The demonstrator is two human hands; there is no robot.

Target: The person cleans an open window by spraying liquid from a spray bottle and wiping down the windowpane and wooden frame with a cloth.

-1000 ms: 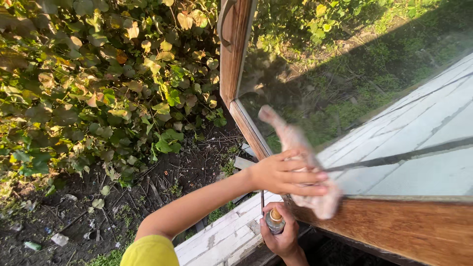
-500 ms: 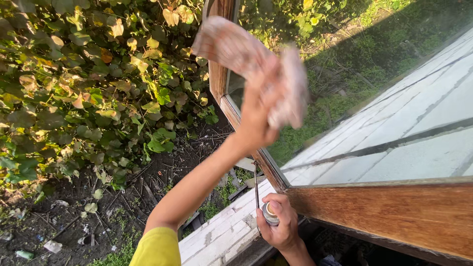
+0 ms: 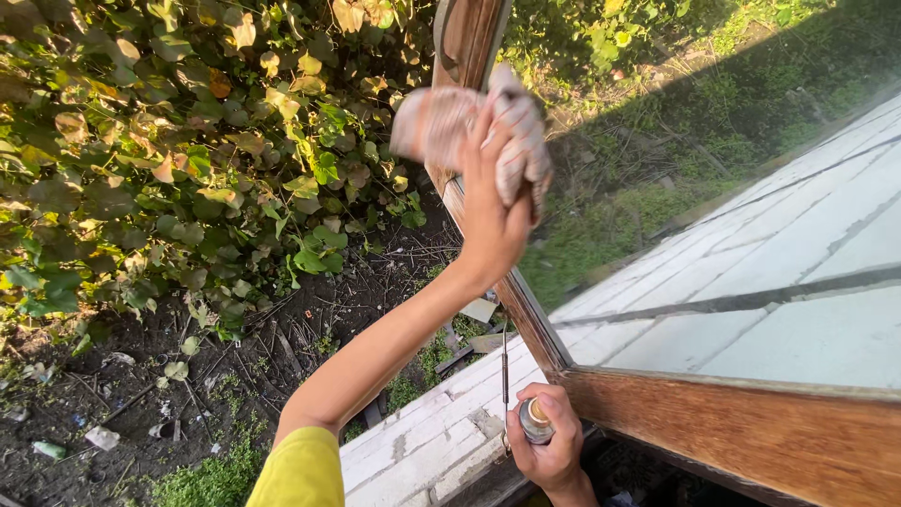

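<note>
1. My left hand [image 3: 493, 202] was raised high against the window, at the top left of the glass pane [image 3: 713, 216], where it met the wooden frame [image 3: 751, 437].
2. That hand was closed on a crumpled pinkish-white cloth [image 3: 450, 122]; my fingers [image 3: 519, 127] were curled over the bunched fabric and pressed it to the frame's upright edge and the glass beside it.
3. Part of the cloth spilled out to the left of my hand, across the frame.
4. My left arm, in a yellow sleeve [image 3: 300, 469], stretched up from the bottom of the view.
5. My right hand [image 3: 549, 446] sat low, just beside the frame's lower left corner, well apart from the cloth.
6. It was clenched around a small spray can [image 3: 535, 420], seen from its top; my fingers wrapped the can's body.
7. A thin rod [image 3: 504, 376] stood upright just left of the can.
8. Below lay a white-painted brick ledge [image 3: 422, 446], and beyond it bare soil [image 3: 141, 394] and a leafy bush [image 3: 169, 141].
</note>
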